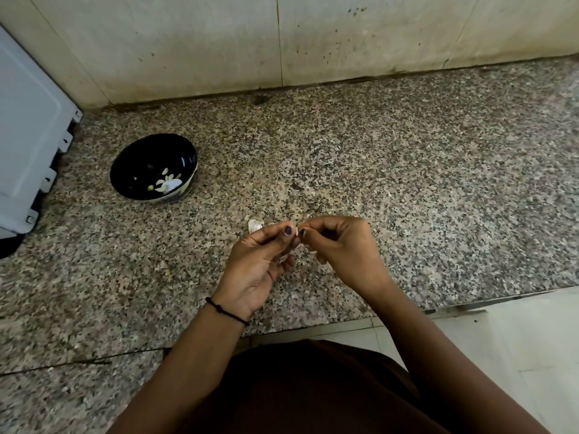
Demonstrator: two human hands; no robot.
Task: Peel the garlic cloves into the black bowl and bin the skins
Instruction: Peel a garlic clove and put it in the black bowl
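The black bowl (pixel 131 170) stands on the speckled granite counter at the left, with several peeled garlic cloves (pixel 167 182) in its bottom. My left hand (pixel 260 261) and my right hand (pixel 341 249) meet over the counter's middle, fingertips together, pinching a small garlic clove that is almost wholly hidden between them. A pale piece of garlic (pixel 255 225) lies on the counter just behind my left fingers. Thin skin scraps (pixel 313 252) show under my right hand.
A white appliance (pixel 28 136) stands at the far left next to the bowl. A stained tiled wall (pixel 282 42) runs along the back of the counter. The counter's front edge (pixel 313 328) drops to a pale tiled floor at the lower right.
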